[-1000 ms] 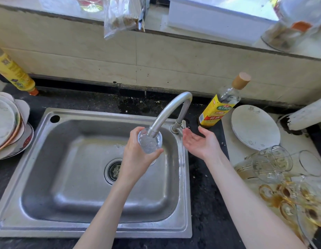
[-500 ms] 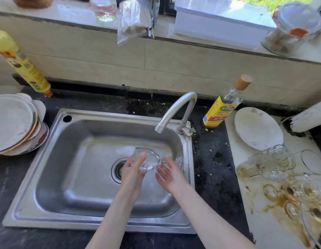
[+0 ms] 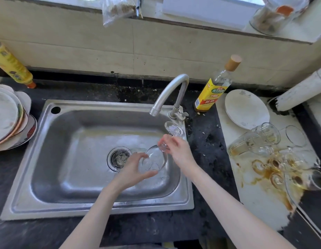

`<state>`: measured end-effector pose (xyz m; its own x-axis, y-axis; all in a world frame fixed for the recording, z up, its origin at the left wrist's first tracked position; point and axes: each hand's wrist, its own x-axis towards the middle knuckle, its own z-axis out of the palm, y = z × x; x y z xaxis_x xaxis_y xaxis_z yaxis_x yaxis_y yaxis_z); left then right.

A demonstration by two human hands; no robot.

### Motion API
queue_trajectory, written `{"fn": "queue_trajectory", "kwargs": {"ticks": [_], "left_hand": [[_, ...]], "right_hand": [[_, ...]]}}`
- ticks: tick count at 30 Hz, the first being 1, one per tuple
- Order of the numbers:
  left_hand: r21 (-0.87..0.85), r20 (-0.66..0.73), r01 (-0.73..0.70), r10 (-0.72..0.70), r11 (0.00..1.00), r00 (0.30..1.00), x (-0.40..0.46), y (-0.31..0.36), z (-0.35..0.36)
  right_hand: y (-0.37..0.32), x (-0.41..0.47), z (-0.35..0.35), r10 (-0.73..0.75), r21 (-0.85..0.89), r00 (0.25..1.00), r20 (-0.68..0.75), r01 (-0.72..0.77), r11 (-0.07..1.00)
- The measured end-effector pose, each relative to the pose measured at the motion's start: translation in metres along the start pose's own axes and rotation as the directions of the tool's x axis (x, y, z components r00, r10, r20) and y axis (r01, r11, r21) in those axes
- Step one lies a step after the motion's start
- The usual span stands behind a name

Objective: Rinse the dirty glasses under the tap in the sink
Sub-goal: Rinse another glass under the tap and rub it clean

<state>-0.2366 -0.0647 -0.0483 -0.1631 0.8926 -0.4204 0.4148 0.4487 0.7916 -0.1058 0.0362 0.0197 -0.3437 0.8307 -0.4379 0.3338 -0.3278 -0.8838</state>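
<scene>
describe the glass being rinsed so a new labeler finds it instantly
Start at the steel sink. Over its right half, below the tap, both hands hold a clear stemmed glass tipped on its side. Unlike the brown-stained glasses lying on the counter to the right, it is the only one held.

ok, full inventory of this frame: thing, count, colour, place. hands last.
wine glass: 1, clear, on its side over the sink, held in both hands
sink: 1, steel, centre
tap: 1, steel, sink's back right corner
bottle: 1, yellow label, tan cap, right of tap
white plate: 1, right counter
dirty glasses: several, clear with brown residue, toppled on right counter; count unclear
plate stack: several, white, left of sink
yellow bottle: 1, far left
left hand: cups the bowl
right hand: pinches the stem
</scene>
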Motion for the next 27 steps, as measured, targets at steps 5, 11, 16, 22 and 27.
{"fn": "queue_trajectory", "kwargs": {"ticks": [5,11,16,22,27], "left_hand": [[0.426,0.046,-0.077,0.064,0.902,0.997,-0.01,-0.004,0.012],[0.647,0.051,-0.257,0.296,0.718,0.954,-0.017,0.012,-0.002],[0.748,0.231,-0.396,0.351,0.532,0.907,-0.047,0.048,0.021],[0.654,0.466,-0.661,0.492,0.368,0.735,-0.121,0.08,0.091],[0.522,0.66,-0.838,0.547,0.159,0.515,-0.21,0.098,0.162]], "right_hand": [[0.028,-0.025,0.001,0.008,-0.212,1.0,0.0,-0.008,0.977],[0.014,-0.064,-0.025,-0.135,-0.199,0.984,-0.116,0.11,0.974],[0.032,-0.125,-0.06,-0.163,-0.183,0.945,-0.284,0.113,0.977],[0.085,-0.254,-0.099,-0.127,-0.13,0.844,-0.521,0.069,0.989],[0.138,-0.395,-0.106,-0.054,-0.03,0.678,-0.733,0.046,0.998]]}}
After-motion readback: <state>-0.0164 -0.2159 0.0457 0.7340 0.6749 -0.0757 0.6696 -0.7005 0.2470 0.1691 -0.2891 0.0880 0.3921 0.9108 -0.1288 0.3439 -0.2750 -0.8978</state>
